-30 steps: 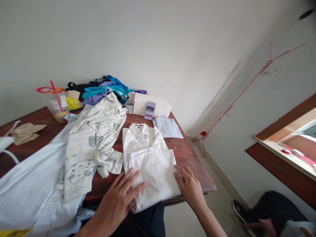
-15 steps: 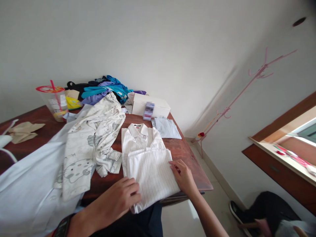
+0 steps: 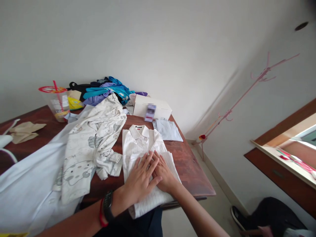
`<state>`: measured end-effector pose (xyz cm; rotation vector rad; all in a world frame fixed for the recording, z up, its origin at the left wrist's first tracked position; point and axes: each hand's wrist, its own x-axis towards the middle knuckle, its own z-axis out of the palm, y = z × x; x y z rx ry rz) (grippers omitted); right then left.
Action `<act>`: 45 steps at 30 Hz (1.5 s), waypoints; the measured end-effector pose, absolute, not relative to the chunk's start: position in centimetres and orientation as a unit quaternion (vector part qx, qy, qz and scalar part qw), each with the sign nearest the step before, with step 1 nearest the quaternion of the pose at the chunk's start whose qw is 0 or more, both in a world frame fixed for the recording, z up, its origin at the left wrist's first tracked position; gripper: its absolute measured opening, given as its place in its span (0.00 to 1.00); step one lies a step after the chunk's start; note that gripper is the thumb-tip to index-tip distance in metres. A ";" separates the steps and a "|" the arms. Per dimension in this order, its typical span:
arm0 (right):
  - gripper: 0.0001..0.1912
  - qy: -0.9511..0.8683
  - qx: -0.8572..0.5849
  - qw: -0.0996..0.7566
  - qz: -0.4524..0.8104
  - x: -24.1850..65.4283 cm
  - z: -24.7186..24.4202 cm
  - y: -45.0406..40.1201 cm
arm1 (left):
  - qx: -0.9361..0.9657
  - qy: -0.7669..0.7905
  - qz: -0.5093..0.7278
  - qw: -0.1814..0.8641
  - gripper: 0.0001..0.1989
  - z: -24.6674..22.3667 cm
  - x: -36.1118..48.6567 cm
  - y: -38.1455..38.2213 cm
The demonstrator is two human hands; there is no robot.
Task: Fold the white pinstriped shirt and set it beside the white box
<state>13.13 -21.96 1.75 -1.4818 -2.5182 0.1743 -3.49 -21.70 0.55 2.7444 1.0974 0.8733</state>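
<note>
A white striped shirt (image 3: pixel 133 144) lies partly folded on the dark wooden table (image 3: pixel 192 171), its collar pointing to the wall and its lower part folded up over the front. My left hand (image 3: pixel 142 177) rests flat on the folded part with its fingers spread. Beside it, my right hand (image 3: pixel 163 172) also lies on the fabric, its fingers meeting and partly covered by those of my left hand. Left of the shirt are a patterned white garment (image 3: pixel 81 154) and a large plain white garment (image 3: pixel 29 177).
Behind the shirt stand a white box (image 3: pixel 161 108) and a folded grey garment (image 3: pixel 170 130). Blue and purple clothes (image 3: pixel 108 90) are heaped by the wall, near a plastic cup (image 3: pixel 58 103) with a straw. A pink rack (image 3: pixel 243 93) stands right of the table.
Both hands have moved inward from the shirt's sides to its middle, where their fingers now meet and lie flat. The view has shifted slightly.
</note>
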 end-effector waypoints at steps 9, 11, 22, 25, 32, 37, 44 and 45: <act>0.33 -0.792 -0.591 0.133 0.069 16.8 0.7 -21.0 | 0.883 0.415 0.218 0.003 0.37 0.7 -5.6 -22.7; 0.34 -0.775 -0.612 0.142 0.069 18.2 0.2 -20.7 | 0.887 0.413 0.206 -0.001 0.37 0.8 -5.7 -22.8; 0.31 -0.794 -0.559 0.194 0.137 21.5 1.1 -20.7 | 0.943 0.314 0.104 0.023 0.37 2.8 -9.8 -21.4; 0.25 -0.783 -0.555 0.239 0.147 23.0 1.5 -21.5 | 0.960 0.270 0.053 0.048 0.43 4.2 -12.9 -20.6; 0.29 -0.799 -0.546 0.188 0.171 25.5 1.9 -23.6 | 0.965 0.254 0.058 0.030 0.56 4.0 -15.7 -21.4; 0.36 -0.815 -0.511 0.185 0.201 26.5 2.9 -23.4 | 0.945 0.312 0.102 -0.007 0.53 2.6 -14.0 -23.1; 0.41 -0.825 -0.495 0.120 0.245 27.4 4.5 -24.1 | 0.939 0.324 0.120 -0.004 0.41 2.7 -13.4 -23.6; 0.41 -0.826 -0.493 0.117 0.246 27.6 4.6 -24.3 | 0.938 0.324 0.120 0.004 0.37 2.8 -13.5 -23.5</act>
